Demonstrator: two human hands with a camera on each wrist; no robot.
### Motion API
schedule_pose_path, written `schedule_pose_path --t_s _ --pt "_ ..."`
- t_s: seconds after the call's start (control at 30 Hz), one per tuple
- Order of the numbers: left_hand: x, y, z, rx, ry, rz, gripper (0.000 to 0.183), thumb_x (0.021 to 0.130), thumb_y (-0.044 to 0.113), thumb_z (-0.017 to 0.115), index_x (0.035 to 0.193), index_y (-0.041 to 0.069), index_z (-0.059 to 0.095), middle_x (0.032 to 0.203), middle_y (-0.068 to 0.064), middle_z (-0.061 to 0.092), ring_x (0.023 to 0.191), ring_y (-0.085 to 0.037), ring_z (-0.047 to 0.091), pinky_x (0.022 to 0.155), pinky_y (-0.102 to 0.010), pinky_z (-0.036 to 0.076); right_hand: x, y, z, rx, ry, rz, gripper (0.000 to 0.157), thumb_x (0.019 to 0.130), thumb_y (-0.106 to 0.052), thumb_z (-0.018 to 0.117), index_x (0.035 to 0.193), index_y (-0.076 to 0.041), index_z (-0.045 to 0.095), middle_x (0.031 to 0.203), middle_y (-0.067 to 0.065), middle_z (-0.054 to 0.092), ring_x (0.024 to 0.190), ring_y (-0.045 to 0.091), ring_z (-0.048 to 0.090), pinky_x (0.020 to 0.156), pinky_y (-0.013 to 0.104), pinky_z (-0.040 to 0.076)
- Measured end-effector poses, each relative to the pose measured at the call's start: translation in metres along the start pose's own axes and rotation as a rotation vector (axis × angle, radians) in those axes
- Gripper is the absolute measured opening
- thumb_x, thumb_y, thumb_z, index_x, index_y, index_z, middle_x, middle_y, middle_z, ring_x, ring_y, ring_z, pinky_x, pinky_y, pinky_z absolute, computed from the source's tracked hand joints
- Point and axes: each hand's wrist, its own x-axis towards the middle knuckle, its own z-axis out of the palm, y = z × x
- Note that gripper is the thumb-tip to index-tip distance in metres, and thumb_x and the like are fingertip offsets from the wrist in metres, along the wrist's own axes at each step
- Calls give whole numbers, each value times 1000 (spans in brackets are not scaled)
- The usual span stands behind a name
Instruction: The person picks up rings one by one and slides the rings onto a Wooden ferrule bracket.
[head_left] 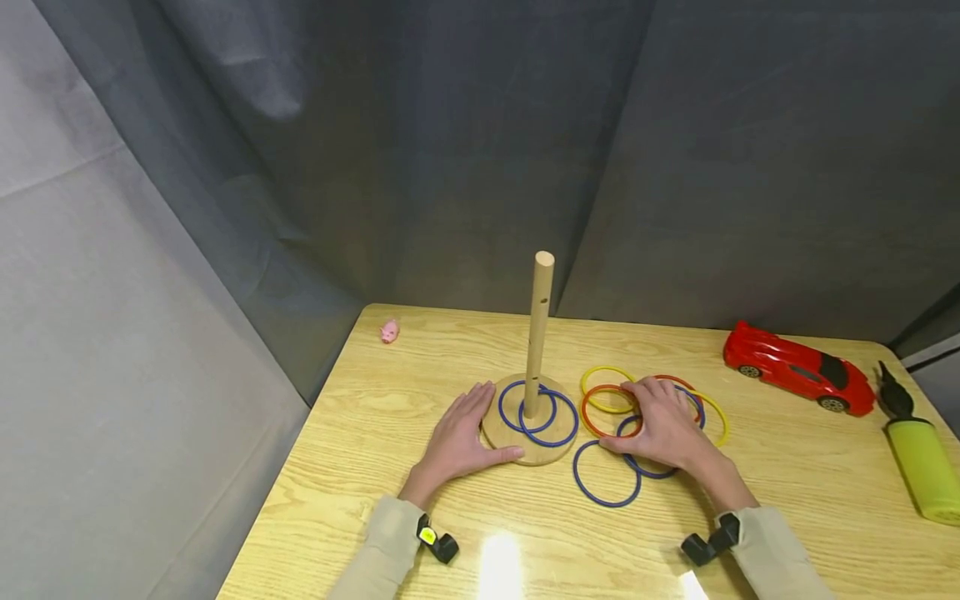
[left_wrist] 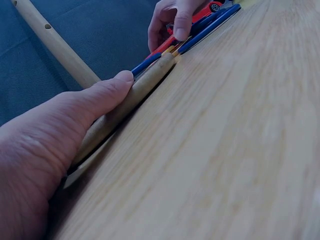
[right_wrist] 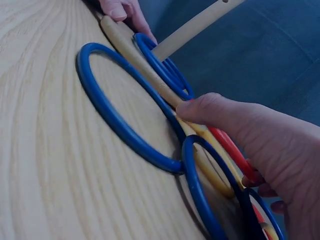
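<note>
A round wooden base (head_left: pixel 501 444) carries an upright peg (head_left: pixel 539 333), with two blue rings (head_left: pixel 567 437) lying around its foot. At the base's left edge is my left hand (head_left: pixel 461 442), fingers fairly straight along the side and thumb (left_wrist: pixel 112 92) on the front rim. My right hand (head_left: pixel 663 423) is over the loose rings right of the base. Its thumb and curled fingers span a red ring (right_wrist: pixel 227 149) and hold it at its edge. Beneath and beside that hand are overlapping yellow rings (head_left: pixel 606 369) and blue rings (head_left: pixel 606 505); the palm hides parts of them.
A red toy car (head_left: pixel 798 367) stands at the back right. Beyond it lies a yellow-green pump (head_left: pixel 926 471) with a black nozzle. A small pink pig figure (head_left: pixel 389 331) is at the back left. Dark cloth (head_left: pixel 450 167) hangs behind the table.
</note>
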Motion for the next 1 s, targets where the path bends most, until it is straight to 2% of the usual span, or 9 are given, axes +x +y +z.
schedule_pose_path --t_s 0.13,0.37,0.67,0.83,1.0 --pt "0 1 -1 -4 0 3 124 78 87 64 166 9 27 172 -6 28 160 -24 22 132 -40 17 1 -3 -4 51 10 14 102 66 -72 88 133 0 63 118 16 59 118 40 47 99 67 40" --pt "1 -1 2 21 -1 -9 126 76 90 62 167 11 25 172 -2 27 160 -21 21 132 -38 16 4 -11 -18 132 50 -11 95 69 -62 92 134 1 62 113 14 59 104 30 53 86 51 49" --pt "0 -1 1 21 0 -4 126 76 90 63 167 10 25 172 -4 27 160 -23 22 131 -41 17 9 -26 -43 175 50 -7 95 74 -56 91 141 1 56 121 15 55 112 33 50 89 56 51" --pt "0 1 0 11 -9 -14 126 76 90 63 167 11 25 172 -2 26 160 -22 20 132 -40 16 13 -33 -58 212 104 -42 87 73 -46 94 138 -1 58 119 14 53 107 29 48 83 49 49" --pt "1 1 0 15 -10 -16 126 77 90 61 167 11 25 173 -2 25 160 -21 20 132 -40 16 17 -40 -72 226 126 -55 85 74 -44 94 138 -2 58 118 12 54 105 25 49 78 45 49"
